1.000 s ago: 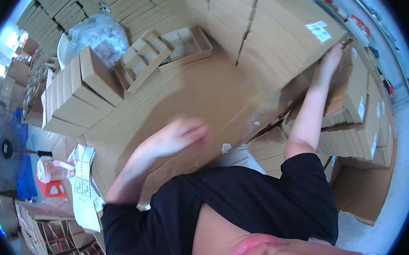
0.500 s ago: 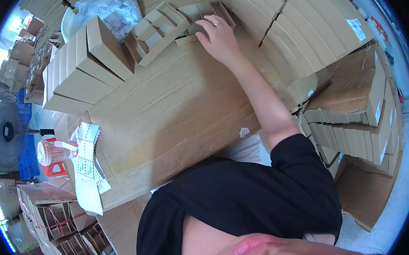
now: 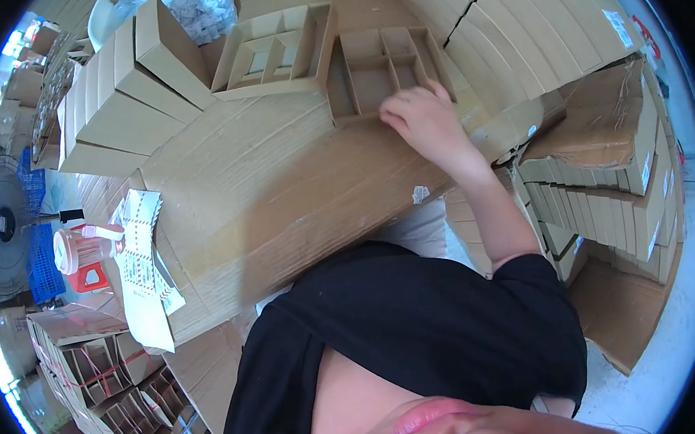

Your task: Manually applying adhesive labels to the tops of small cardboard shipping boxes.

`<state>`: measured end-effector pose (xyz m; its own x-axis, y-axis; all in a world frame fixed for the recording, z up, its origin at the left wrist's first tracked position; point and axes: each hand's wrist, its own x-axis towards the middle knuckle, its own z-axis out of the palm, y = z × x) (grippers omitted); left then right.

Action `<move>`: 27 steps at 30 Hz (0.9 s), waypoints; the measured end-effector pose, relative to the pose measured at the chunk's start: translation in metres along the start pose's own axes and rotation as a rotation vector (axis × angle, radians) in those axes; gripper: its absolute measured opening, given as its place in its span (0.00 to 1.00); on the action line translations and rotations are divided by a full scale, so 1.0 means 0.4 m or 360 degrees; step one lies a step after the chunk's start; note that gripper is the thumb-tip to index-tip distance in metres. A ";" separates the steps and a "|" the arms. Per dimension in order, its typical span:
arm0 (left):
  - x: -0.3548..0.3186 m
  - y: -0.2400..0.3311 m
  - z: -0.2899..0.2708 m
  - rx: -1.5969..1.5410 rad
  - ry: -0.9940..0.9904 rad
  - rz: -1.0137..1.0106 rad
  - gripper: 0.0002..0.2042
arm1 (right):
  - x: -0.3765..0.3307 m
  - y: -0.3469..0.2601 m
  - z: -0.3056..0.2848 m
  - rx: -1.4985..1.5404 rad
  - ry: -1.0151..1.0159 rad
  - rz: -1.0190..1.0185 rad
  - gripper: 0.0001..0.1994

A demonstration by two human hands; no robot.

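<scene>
My right hand is at the near right corner of a brown cardboard box with dividers, its fingers curled over the near edge. The box lies open side up, and its inner strips make several compartments. Just left of it is a second cardboard box with dividers, also open side up, its right end close to the first. Both rest on the cardboard-covered table. My fingertips are partly hidden inside the box wall. The left hand is out of view.
Upright cardboard boxes stand in a row at the left, before a clear plastic bag. Printed paper sheets and a pink-lidded cup lie left, near a fan. Stacked cartons crowd the right.
My right hand has come nearer and to the right, and the divided box has moved with it. The second box is turned straighter, and the whole view has shifted slightly.
</scene>
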<state>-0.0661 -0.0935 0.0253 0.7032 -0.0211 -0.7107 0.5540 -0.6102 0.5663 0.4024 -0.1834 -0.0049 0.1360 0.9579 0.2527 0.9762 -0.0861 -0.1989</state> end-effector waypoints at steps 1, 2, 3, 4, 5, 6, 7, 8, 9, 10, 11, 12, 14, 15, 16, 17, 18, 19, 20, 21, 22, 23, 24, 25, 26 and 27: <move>0.009 -0.011 -0.010 -0.0048 -0.0063 -0.0004 0.11 | -0.018 -0.009 -0.033 0.0007 -0.0003 0.0005 0.04; 0.020 -0.013 -0.015 -0.0103 -0.0122 -0.0004 0.11 | -0.033 -0.015 -0.071 -0.0033 -0.0171 0.0044 0.05; 0.026 -0.012 -0.012 -0.0165 -0.0188 -0.0007 0.11 | -0.044 -0.020 -0.097 -0.0068 -0.0346 0.0082 0.05; 0.024 -0.016 -0.012 -0.0219 -0.0261 -0.0011 0.11 | -0.031 -0.024 -0.104 -0.0056 -0.0360 0.0090 0.05; 0.020 -0.020 -0.011 -0.0273 -0.0327 -0.0019 0.11 | 0.009 -0.017 -0.100 -0.0066 -0.0134 0.0102 0.07; 0.023 -0.022 -0.023 -0.0319 -0.0377 -0.0026 0.11 | 0.060 0.001 -0.092 -0.0084 0.0107 0.0107 0.08; 0.025 -0.024 -0.034 -0.0365 -0.0420 -0.0035 0.11 | 0.106 0.023 -0.068 -0.0099 0.0170 0.0082 0.09; 0.027 -0.024 -0.049 -0.0410 -0.0460 -0.0042 0.11 | 0.154 0.052 -0.034 -0.0117 0.0235 0.0055 0.10; 0.028 -0.028 -0.061 -0.0445 -0.0501 -0.0043 0.11 | 0.198 0.089 0.003 -0.0143 0.0256 0.0043 0.12; 0.029 -0.032 -0.074 -0.0477 -0.0541 -0.0044 0.11 | 0.234 0.121 0.041 -0.0170 0.0279 0.0033 0.14; 0.019 -0.035 -0.086 -0.0537 -0.0570 -0.0066 0.11 | 0.266 0.136 0.085 -0.0148 0.0292 0.0007 0.14; 0.000 -0.010 -0.105 -0.0580 -0.0598 -0.0099 0.11 | 0.282 0.158 0.113 -0.0181 0.0112 -0.0078 0.14; 0.081 0.066 -0.309 -0.0214 0.0398 0.0290 0.14 | 0.304 0.195 0.131 -0.0271 -0.0028 -0.0144 0.14; 0.131 0.134 -0.382 -0.0402 0.0815 0.0289 0.16 | 0.301 0.199 0.141 -0.0094 -0.0115 -0.0122 0.14; 0.207 0.122 -0.454 -0.0147 0.1152 0.0193 0.12 | 0.308 0.194 0.142 0.0077 -0.0202 -0.0126 0.14; 0.285 0.152 -0.522 0.0033 0.1603 0.0604 0.11 | 0.309 0.193 0.141 0.0075 -0.0175 -0.0142 0.14; 0.362 0.147 -0.594 0.0265 0.1824 0.0687 0.11 | 0.302 0.190 0.136 0.0115 -0.0161 -0.0186 0.12; 0.445 0.126 -0.668 0.0578 0.1980 0.0706 0.13 | 0.294 0.186 0.131 0.0153 -0.0147 -0.0218 0.11; 0.517 0.099 -0.725 0.0893 0.2127 0.0718 0.15 | 0.290 0.175 0.124 0.0143 -0.0123 -0.0218 0.11; 0.581 0.065 -0.756 0.0912 0.2140 0.0725 0.15 | 0.287 0.165 0.118 0.0145 -0.0159 -0.0269 0.10; 0.643 0.033 -0.784 0.1038 0.2101 0.0501 0.17 | 0.285 0.159 0.110 0.0144 -0.0198 -0.0319 0.09; 0.677 0.020 -0.805 0.1154 0.2047 0.0280 0.20 | 0.275 0.149 0.104 0.0134 -0.0184 -0.0313 0.09; 0.680 0.020 -0.825 0.1162 0.2050 0.0294 0.20 | 0.265 0.134 0.099 0.0185 -0.0145 -0.0342 0.08; 0.677 0.022 -0.841 0.1015 0.1770 0.0284 0.19 | 0.251 0.116 0.090 0.0240 -0.0107 -0.0364 0.08; 0.670 0.019 -0.852 0.0863 0.1494 0.0264 0.18 | 0.242 0.098 0.075 0.0243 -0.0071 -0.0374 0.08; 0.647 0.034 -0.856 0.0860 0.1489 0.0271 0.18 | 0.234 0.085 0.052 0.0239 -0.0076 -0.0366 0.08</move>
<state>0.2762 0.1640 -0.0079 0.9390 0.3325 0.0878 0.3093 -0.9282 0.2067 0.4450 -0.0909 -0.0079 -0.0981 0.9597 0.2634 0.9440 0.1735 -0.2805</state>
